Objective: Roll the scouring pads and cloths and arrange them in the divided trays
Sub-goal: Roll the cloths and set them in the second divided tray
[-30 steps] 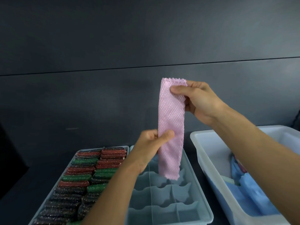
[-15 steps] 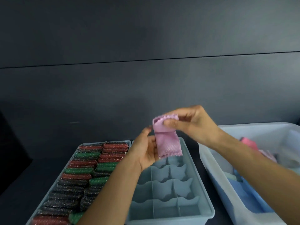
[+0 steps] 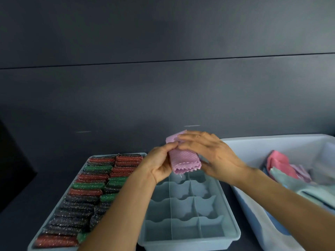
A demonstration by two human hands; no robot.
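A pink waffle-textured cloth (image 3: 184,160), folded into a short thick bundle, is held in the air over the far end of the pale blue divided tray (image 3: 228,211). My left hand (image 3: 161,163) grips its left side with thumb and fingers curled around it. My right hand (image 3: 208,153) lies over the top and right side with fingers fairly straight, pressing on the cloth. The tray's compartments that show hold nothing. To the left, a second tray (image 3: 87,160) is packed with rolled red, green and black scouring pads (image 3: 87,194).
A large white bin (image 3: 253,142) at the right holds loose cloths in pink, lilac, pale green and blue (image 3: 282,167). All stand on a dark table against a dark wall. A black object sits at the far left edge.
The long hanging pink cloth has been folded down into a short bundle. Both hands have dropped lower and closed in around it over the divided tray.
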